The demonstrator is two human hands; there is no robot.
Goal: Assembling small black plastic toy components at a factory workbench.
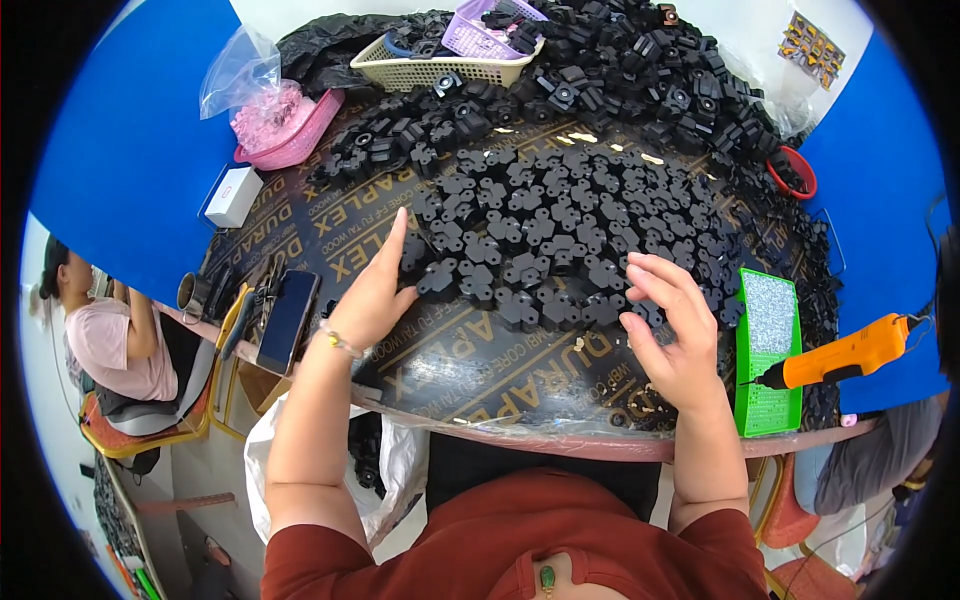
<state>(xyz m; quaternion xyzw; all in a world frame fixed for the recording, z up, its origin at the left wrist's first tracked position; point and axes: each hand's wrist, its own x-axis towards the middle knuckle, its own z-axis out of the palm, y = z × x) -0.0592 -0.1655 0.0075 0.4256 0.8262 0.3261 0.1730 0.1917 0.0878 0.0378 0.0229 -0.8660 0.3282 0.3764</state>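
Many flat black plastic parts (560,245), with lobed outlines, stand packed side by side on the printed dark tabletop (450,375). My left hand (375,290) is at the left edge of this group, fingers stretched out and thumb apart, holding nothing. At the front right edge of the group is my right hand (675,325), its fingers spread and slightly bent, with nothing in it. Whether its fingertips touch the nearest parts I cannot tell. To its right, an orange electric screwdriver (845,352) lies across a green tray (752,418) holding many small silvery pieces (768,312).
A heap of black parts (640,75) covers the table's back. Behind the group stand a beige basket (440,73), a purple basket (470,38) and a pink basket (300,147). At left lie a phone (290,318) and white box (234,197). A co-worker (115,335) sits beyond.
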